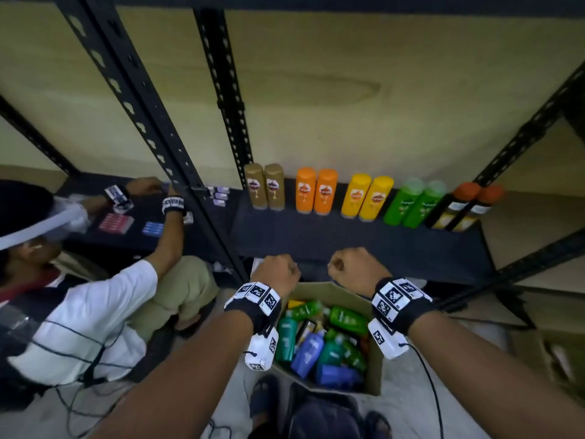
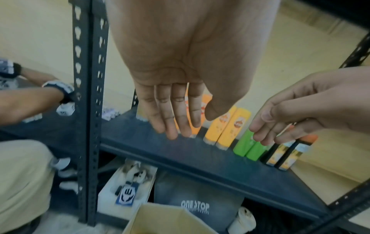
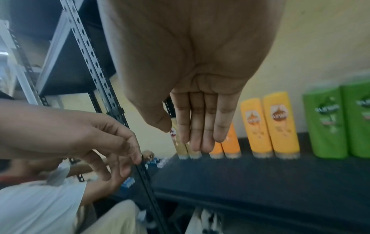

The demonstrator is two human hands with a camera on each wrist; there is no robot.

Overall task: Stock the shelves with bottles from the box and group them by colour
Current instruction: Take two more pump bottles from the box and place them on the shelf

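On the dark shelf [image 1: 316, 239] stand pairs of bottles by colour: gold [image 1: 265, 186], orange [image 1: 316, 191], yellow [image 1: 367, 198], green [image 1: 414, 204], and dark ones with orange caps [image 1: 465, 207]. Below, on the floor, an open cardboard box [image 1: 335, 293] holds several green, teal and blue bottles [image 1: 326, 340]. My left hand [image 1: 278, 270] and right hand [image 1: 351, 267] hover side by side over the box's far edge, in front of the shelf. Both wrist views show the left hand's fingers [image 2: 176, 114] and the right hand's fingers [image 3: 200, 126] hanging down, relaxed and empty.
Another person [image 1: 79, 296] crouches at left, handling small packs on the neighbouring shelf. A black perforated post [image 1: 152, 128] divides the two shelf bays. Bags and boxes [image 2: 130, 186] lie under the shelf. A second cardboard box [image 1: 554, 353] stands at right; cables trail on the floor.
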